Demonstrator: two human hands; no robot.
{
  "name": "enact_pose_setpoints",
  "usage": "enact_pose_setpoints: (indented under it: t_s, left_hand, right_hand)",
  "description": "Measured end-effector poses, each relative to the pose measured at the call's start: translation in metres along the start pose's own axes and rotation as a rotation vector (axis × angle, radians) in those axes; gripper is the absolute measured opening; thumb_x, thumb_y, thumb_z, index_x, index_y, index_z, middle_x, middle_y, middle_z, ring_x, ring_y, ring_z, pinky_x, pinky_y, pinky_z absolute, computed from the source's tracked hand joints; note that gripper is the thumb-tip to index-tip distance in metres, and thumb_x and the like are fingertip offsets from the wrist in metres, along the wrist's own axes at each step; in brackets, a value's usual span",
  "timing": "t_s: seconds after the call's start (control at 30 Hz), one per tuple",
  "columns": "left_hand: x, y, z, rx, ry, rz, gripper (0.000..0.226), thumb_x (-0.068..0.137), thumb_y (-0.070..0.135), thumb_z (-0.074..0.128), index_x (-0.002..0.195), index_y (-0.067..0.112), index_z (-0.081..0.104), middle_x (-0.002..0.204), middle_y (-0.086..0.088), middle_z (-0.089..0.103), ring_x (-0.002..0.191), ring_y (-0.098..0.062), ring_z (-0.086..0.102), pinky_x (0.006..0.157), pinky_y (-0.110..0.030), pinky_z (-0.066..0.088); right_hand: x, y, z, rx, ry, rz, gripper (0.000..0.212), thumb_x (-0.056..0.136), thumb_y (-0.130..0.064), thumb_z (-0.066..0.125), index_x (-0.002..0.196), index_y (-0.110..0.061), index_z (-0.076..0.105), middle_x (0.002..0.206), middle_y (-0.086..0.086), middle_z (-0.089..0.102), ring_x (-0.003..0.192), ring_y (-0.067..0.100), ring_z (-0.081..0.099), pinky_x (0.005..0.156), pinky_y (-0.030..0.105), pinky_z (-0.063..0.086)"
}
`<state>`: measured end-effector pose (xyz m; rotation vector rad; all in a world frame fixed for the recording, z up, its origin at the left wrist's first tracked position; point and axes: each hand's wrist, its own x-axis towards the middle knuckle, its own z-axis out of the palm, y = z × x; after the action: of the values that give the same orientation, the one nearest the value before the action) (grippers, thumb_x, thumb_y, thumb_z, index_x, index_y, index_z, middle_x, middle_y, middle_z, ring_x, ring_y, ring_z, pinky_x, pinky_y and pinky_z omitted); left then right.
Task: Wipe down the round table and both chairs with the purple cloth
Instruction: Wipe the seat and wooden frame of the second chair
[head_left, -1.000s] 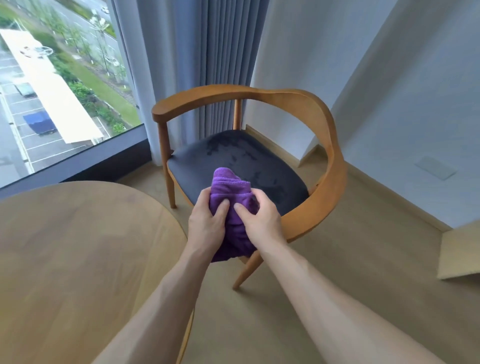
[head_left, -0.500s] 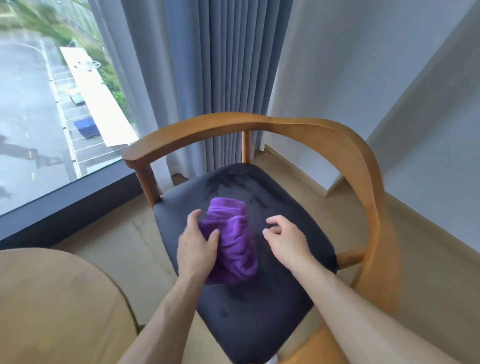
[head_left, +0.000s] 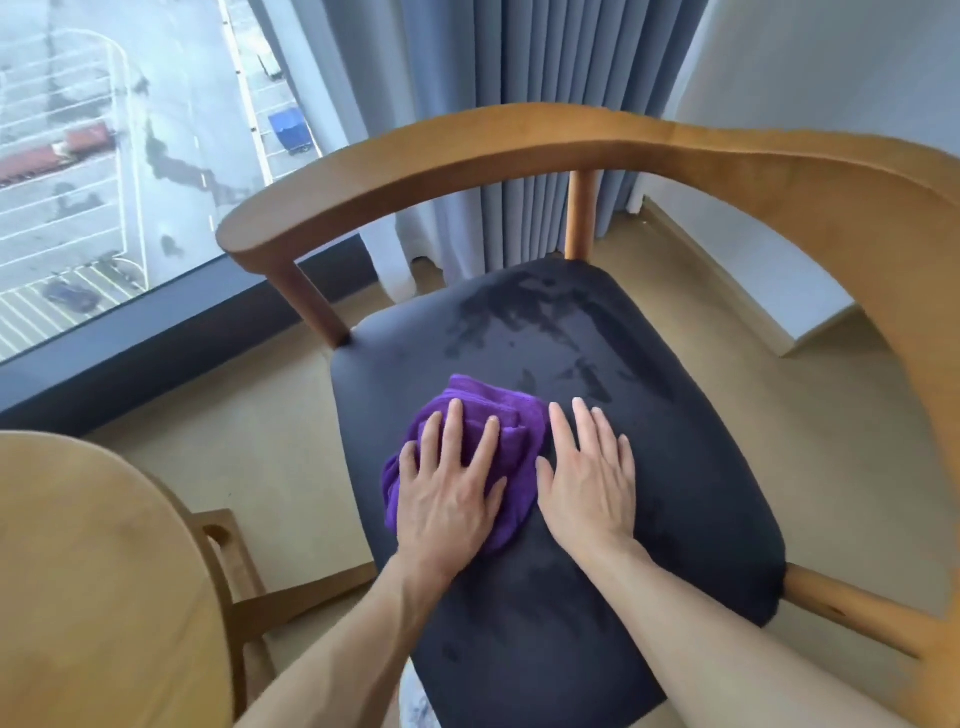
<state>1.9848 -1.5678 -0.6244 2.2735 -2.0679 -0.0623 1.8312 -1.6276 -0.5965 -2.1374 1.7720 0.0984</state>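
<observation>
A bunched purple cloth (head_left: 519, 436) lies on the left front part of the dark seat (head_left: 665, 426) of a wooden armchair (head_left: 519, 140). My left hand (head_left: 447, 499) presses flat on top of the cloth with its fingers spread. My right hand (head_left: 589, 483) rests flat on the seat right beside the cloth, its thumb at the cloth's edge. Damp streaks show on the back half of the seat. The round wooden table (head_left: 93, 571) fills the lower left corner. No second chair is in view.
The table's wooden base (head_left: 234, 571) stands on the floor between table and chair. Behind the chair hang grey-blue curtains (head_left: 519, 62), with a floor-level window (head_left: 104, 156) to the left and a white wall (head_left: 831, 78) to the right.
I have leaned closer over the chair. The cloth went from held in both hands to lying on the seat; my left hand now presses it flat and my right hand has flattened beside it.
</observation>
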Motion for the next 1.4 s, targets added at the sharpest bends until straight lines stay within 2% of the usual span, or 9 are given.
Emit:
enact_pose_setpoints:
  t_s: [0.2, 0.43, 0.7, 0.87, 0.93, 1.07, 1.23, 1.3, 1.4]
  left_hand:
    - [0.051, -0.087, -0.019, 0.146, 0.059, 0.409, 0.053, 0.084, 0.032, 0.060, 0.137, 0.034, 0.059, 0.145, -0.015, 0.053, 0.116, -0.037, 0.058, 0.078, -0.044, 0.050]
    - [0.090, -0.014, -0.024, -0.149, 0.002, -0.576, 0.066, 0.077, 0.032, 0.061, 0.141, 0.036, 0.043, 0.150, -0.006, 0.038, 0.112, -0.038, 0.047, 0.085, -0.050, 0.046]
    - [0.069, -0.063, -0.025, 0.025, -0.005, 0.463, 0.070, 0.068, 0.025, 0.063, 0.137, 0.034, 0.051, 0.140, -0.009, 0.053, 0.100, -0.037, 0.055, 0.072, -0.045, 0.049]
    - [0.114, -0.096, -0.022, -0.171, 0.057, -0.679, 0.061, 0.081, 0.014, 0.057, 0.137, 0.034, 0.042, 0.143, -0.003, 0.040, 0.114, -0.041, 0.045, 0.088, -0.053, 0.046]
    - [0.130, -0.061, -0.018, -0.189, 0.066, -0.781, 0.056, 0.084, 0.014, 0.055, 0.136, 0.030, 0.043, 0.141, -0.006, 0.040, 0.112, -0.042, 0.046, 0.088, -0.052, 0.044]
    - [0.117, -0.047, -0.025, -0.257, 0.047, -0.422, 0.061, 0.078, 0.019, 0.059, 0.135, 0.035, 0.045, 0.140, 0.001, 0.045, 0.106, -0.037, 0.050, 0.079, -0.046, 0.047]
    - [0.099, -0.089, -0.037, -0.111, -0.085, 0.547, 0.076, 0.068, 0.019, 0.066, 0.142, 0.031, 0.053, 0.143, -0.003, 0.053, 0.106, -0.035, 0.056, 0.075, -0.044, 0.056]
    - [0.128, -0.110, -0.039, -0.056, -0.064, 0.345, 0.075, 0.072, 0.015, 0.064, 0.142, 0.033, 0.050, 0.137, -0.005, 0.053, 0.109, -0.037, 0.054, 0.075, -0.047, 0.056]
    - [0.179, -0.094, -0.036, -0.244, -0.013, -0.574, 0.060, 0.080, 0.016, 0.061, 0.137, 0.029, 0.045, 0.131, -0.013, 0.050, 0.117, -0.042, 0.052, 0.089, -0.049, 0.048]
  right_hand:
    - [0.005, -0.003, 0.004, -0.082, 0.011, 0.010, 0.071, 0.098, -0.051, 0.042, 0.158, -0.025, 0.016, 0.166, 0.000, 0.015, 0.152, 0.021, 0.015, 0.120, 0.047, 0.022]
    - [0.034, -0.017, 0.000, -0.099, 0.139, 0.045, 0.044, 0.091, -0.039, 0.061, 0.129, -0.022, 0.047, 0.136, 0.008, 0.044, 0.121, 0.032, 0.042, 0.101, 0.048, 0.037]
    - [0.003, 0.006, 0.029, -0.105, 0.231, -0.028, 0.060, 0.096, -0.033, 0.053, 0.149, -0.009, 0.041, 0.157, 0.009, 0.038, 0.144, 0.029, 0.036, 0.120, 0.045, 0.028]
    - [0.007, 0.002, 0.037, -0.107, 0.213, 0.001, 0.062, 0.099, -0.035, 0.042, 0.155, -0.011, 0.030, 0.160, 0.008, 0.031, 0.147, 0.029, 0.030, 0.122, 0.047, 0.024]
    - [0.010, 0.001, 0.039, -0.094, 0.234, 0.021, 0.061, 0.097, -0.033, 0.044, 0.153, -0.011, 0.033, 0.159, 0.008, 0.034, 0.146, 0.029, 0.031, 0.121, 0.048, 0.024]
    - [0.013, 0.003, 0.044, -0.106, 0.263, 0.038, 0.061, 0.094, -0.032, 0.046, 0.151, -0.012, 0.036, 0.157, 0.007, 0.036, 0.145, 0.029, 0.032, 0.120, 0.048, 0.024]
    - [0.008, -0.002, 0.046, -0.096, 0.282, 0.043, 0.062, 0.094, -0.032, 0.047, 0.151, -0.012, 0.037, 0.157, 0.005, 0.036, 0.144, 0.027, 0.032, 0.120, 0.048, 0.026]
    - [0.009, -0.001, 0.046, -0.102, 0.284, 0.047, 0.061, 0.095, -0.034, 0.040, 0.152, -0.013, 0.035, 0.158, 0.005, 0.034, 0.146, 0.026, 0.030, 0.121, 0.047, 0.024]
    - [0.011, -0.002, 0.047, -0.115, 0.277, 0.051, 0.061, 0.096, -0.036, 0.034, 0.153, -0.014, 0.034, 0.159, 0.004, 0.033, 0.147, 0.026, 0.028, 0.122, 0.047, 0.021]
